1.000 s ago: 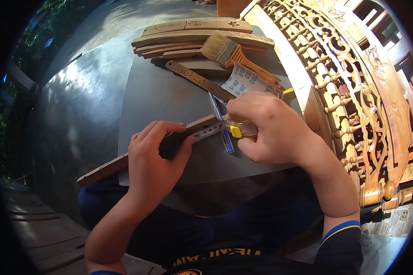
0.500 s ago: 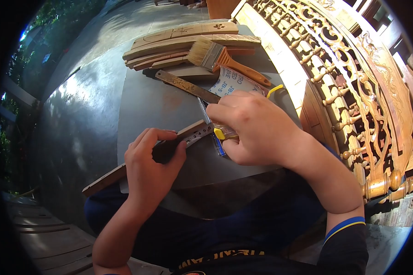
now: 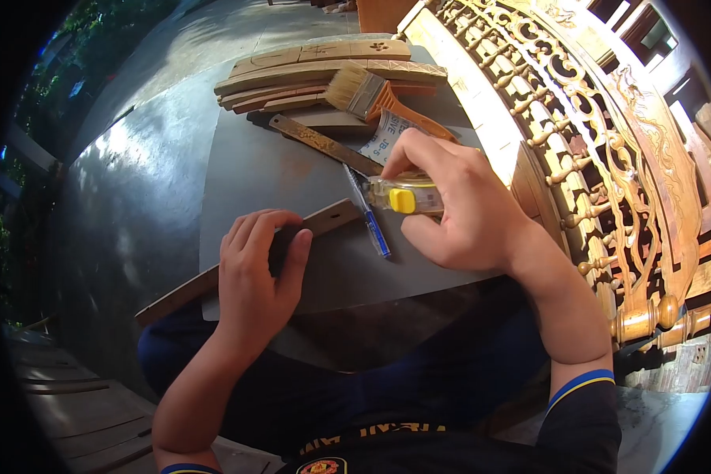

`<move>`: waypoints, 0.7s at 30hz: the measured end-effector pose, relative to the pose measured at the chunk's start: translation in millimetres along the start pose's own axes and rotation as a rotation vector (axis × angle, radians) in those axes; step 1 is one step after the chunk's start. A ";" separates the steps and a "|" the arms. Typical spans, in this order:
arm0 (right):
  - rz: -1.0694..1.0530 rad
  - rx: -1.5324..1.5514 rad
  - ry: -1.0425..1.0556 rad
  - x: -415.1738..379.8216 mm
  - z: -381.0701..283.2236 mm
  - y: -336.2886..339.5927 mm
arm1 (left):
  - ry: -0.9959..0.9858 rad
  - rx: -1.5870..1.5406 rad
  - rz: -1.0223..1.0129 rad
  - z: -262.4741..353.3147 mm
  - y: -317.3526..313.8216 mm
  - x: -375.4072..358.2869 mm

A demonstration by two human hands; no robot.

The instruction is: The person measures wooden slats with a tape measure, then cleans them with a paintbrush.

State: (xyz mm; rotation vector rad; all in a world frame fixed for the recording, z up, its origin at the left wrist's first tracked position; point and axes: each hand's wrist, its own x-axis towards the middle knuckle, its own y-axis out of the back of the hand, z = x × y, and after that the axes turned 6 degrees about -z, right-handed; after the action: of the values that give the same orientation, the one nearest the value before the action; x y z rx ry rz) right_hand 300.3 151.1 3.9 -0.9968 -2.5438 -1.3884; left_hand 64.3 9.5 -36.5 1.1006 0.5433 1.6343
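Note:
My left hand (image 3: 254, 272) is wrapped around a narrow wooden strip (image 3: 332, 217), which slants from my lap up over the grey tabletop. A small dark slot or mark shows near the strip's far end. In my right hand (image 3: 478, 205) is a tape measure (image 3: 405, 199) with a clear case and a yellow button; no blade shows out of it. Between the strip's end and the tape lies a pen (image 3: 377, 232) with a blue grip. Just beyond, a worn metal ruler (image 3: 320, 144) rests at an angle, partly hidden by my right hand.
A wide paintbrush (image 3: 365, 93) with an orange handle leans by a stack of wooden pieces (image 3: 312, 73) at the back. A printed, curled sheet (image 3: 389, 136) sits behind my right hand. Carved wooden railing (image 3: 541, 103) stands along the right side of the grey table (image 3: 253, 174).
The tape's blade, earlier stretched along the strip, is no longer out. My right hand has lifted the tape measure up and right, off the strip. The left hand keeps its hold.

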 end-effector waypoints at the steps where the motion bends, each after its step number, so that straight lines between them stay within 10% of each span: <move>1: 0.003 0.060 -0.063 -0.2 -7.3 10.8 | -0.025 0.010 0.003 -2.0 -0.4 -1.3; 7: 0.351 0.716 -0.174 -3.5 3.4 63.3 | -0.083 0.082 0.008 -0.3 0.7 -2.0; 12: 0.345 0.040 -0.360 4.0 86.2 66.0 | 0.000 0.062 -0.101 -5.7 18.3 -3.5; 21: -0.028 -0.044 -0.351 16.3 117.1 49.1 | 0.035 0.022 -0.371 -27.1 38.2 27.1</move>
State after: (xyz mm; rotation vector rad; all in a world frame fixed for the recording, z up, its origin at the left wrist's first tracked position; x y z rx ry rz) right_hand 342.7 268.7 -23.4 -1.3226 -2.7871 -1.3881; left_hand 20.8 25.6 -8.7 0.9240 0.7421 1.3272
